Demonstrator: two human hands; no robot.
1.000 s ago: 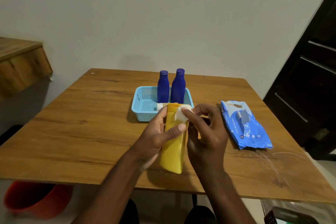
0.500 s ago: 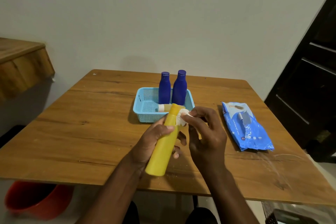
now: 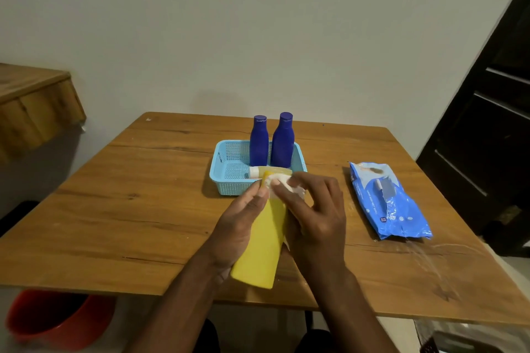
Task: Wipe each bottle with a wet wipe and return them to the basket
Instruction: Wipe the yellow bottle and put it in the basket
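My left hand (image 3: 239, 226) grips a yellow bottle (image 3: 263, 249), tilted with its top toward the basket. My right hand (image 3: 318, 218) presses a white wet wipe (image 3: 284, 182) against the bottle's upper end. Behind them stands a light blue basket (image 3: 226, 163). Two dark blue bottles (image 3: 259, 142) (image 3: 283, 142) stand upright in it. A small pale bottle with a white cap (image 3: 256, 172) lies in the basket's front, partly hidden by the yellow bottle.
A blue pack of wet wipes (image 3: 387, 200) lies on the wooden table (image 3: 129, 209) to the right of my hands. A red bucket (image 3: 54, 318) sits on the floor below the table's left front edge. A dark door (image 3: 493, 123) is at the right.
The yellow bottle has turned in my left hand, showing its broad face again. My right hand has kept the wipe rubbing at the bottle's top end.
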